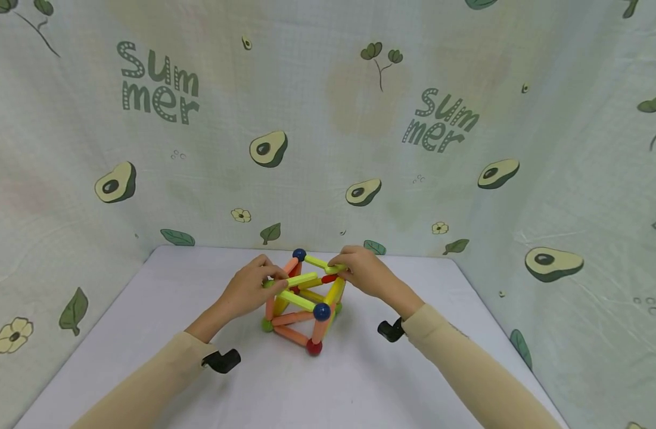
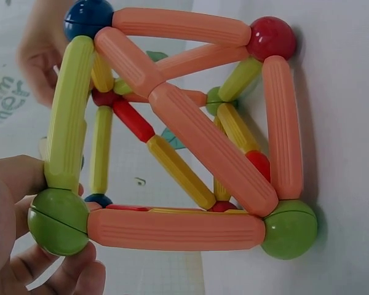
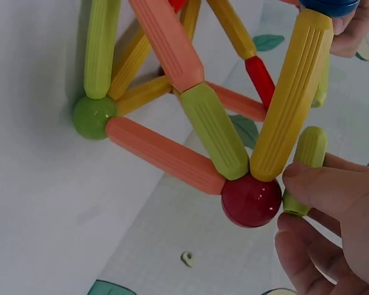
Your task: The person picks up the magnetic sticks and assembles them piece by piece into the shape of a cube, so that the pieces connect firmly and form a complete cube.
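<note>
A cube-like frame of magnetic building sticks and balls stands on the table, with salmon sticks point(image 1: 292, 318) along its near bottom edges and a blue ball point(image 1: 321, 311) at its near top corner. My left hand point(image 1: 251, 287) holds the green ball point(image 2: 58, 221) at the upper left corner, fingers around it. From that corner a yellow-green stick point(image 1: 303, 279) points inward over the top. At the right, my right hand point(image 1: 367, 271) pinches a short yellow-green stick point(image 3: 310, 147) between thumb and fingers, its lower end right beside a red ball point(image 3: 252, 200).
A white table point(image 1: 392, 369) lies under the frame. Behind and at both sides hangs a pale cloth point(image 1: 317, 89) printed with avocados and leaves. Black wrist cameras point(image 1: 221, 361) are strapped at both cuffs. A second blue ball point(image 1: 299, 255) marks the far top corner.
</note>
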The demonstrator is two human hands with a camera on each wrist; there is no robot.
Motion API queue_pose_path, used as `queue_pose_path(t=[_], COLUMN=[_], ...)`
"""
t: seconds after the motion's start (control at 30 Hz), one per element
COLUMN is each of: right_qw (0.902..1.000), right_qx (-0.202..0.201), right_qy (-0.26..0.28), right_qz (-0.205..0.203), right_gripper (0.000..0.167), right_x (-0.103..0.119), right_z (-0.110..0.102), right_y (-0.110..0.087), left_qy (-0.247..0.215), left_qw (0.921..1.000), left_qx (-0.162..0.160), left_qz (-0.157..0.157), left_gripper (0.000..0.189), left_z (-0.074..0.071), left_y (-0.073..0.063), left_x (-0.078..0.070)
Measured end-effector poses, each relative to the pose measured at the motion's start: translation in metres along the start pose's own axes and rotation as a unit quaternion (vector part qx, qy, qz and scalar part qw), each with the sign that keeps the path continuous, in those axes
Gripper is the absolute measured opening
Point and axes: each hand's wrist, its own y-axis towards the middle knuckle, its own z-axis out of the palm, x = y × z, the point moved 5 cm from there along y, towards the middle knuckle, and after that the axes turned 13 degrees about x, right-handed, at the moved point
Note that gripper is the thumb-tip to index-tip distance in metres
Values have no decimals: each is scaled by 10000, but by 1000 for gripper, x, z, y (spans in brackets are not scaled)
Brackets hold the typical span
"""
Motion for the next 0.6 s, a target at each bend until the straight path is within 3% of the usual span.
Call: queue_pose_path(t=[0.6], right_qw=[9996], right_qx=[226], right_qy=[-176], right_qz=[3], right_gripper=[22], right_x=[14], right_z=[8], right_y=[14], left_qy=[-107], left_qw=[9999], left_qx=[17], left_qz=[24], left_gripper=[13], left_z=[-1], left_y=[-1], left_x=[-1])
